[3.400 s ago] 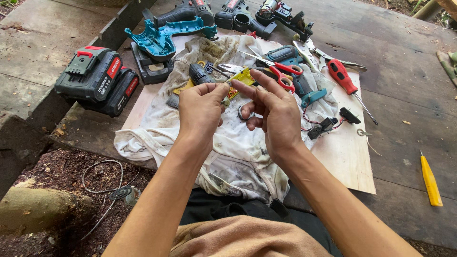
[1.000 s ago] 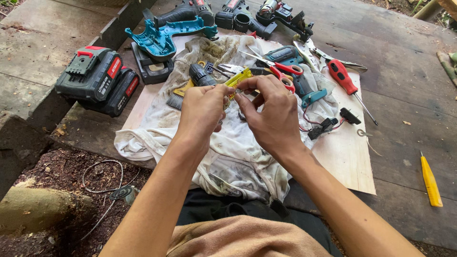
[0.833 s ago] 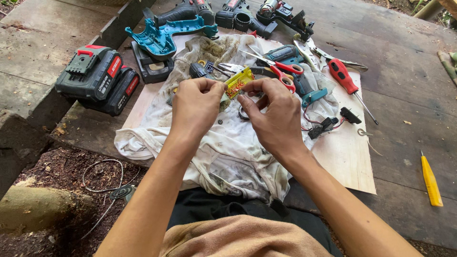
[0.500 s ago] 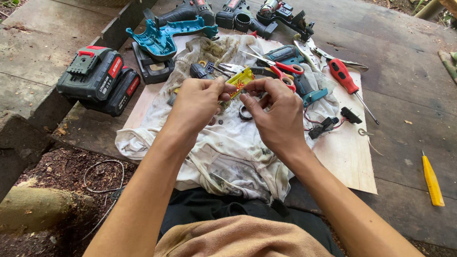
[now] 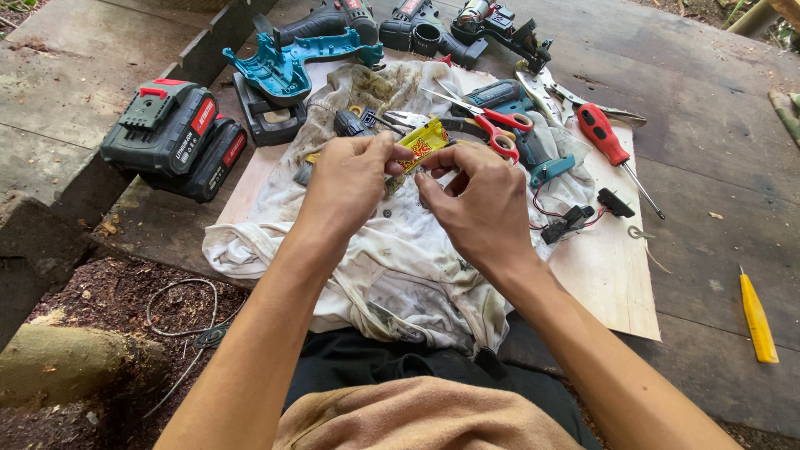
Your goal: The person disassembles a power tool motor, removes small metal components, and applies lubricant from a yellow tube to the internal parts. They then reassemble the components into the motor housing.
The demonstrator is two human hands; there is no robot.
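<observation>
Pinched shut, left hand [image 5: 350, 175] and right hand [image 5: 479, 200] share a grip on a small yellow packet [image 5: 423, 142] above the stained white cloth [image 5: 400, 267].

Yellow packet [image 5: 423, 142] half hidden behind fingers [image 5: 433, 171]; top-edge power tools [image 5: 421, 21] cut off.

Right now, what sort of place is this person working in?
Probably a makeshift outdoor repair spot on weathered wooden decking beside bare soil. Tool battery packs, an opened teal tool housing and a red-handled screwdriver lie around a stained white cloth.
</observation>
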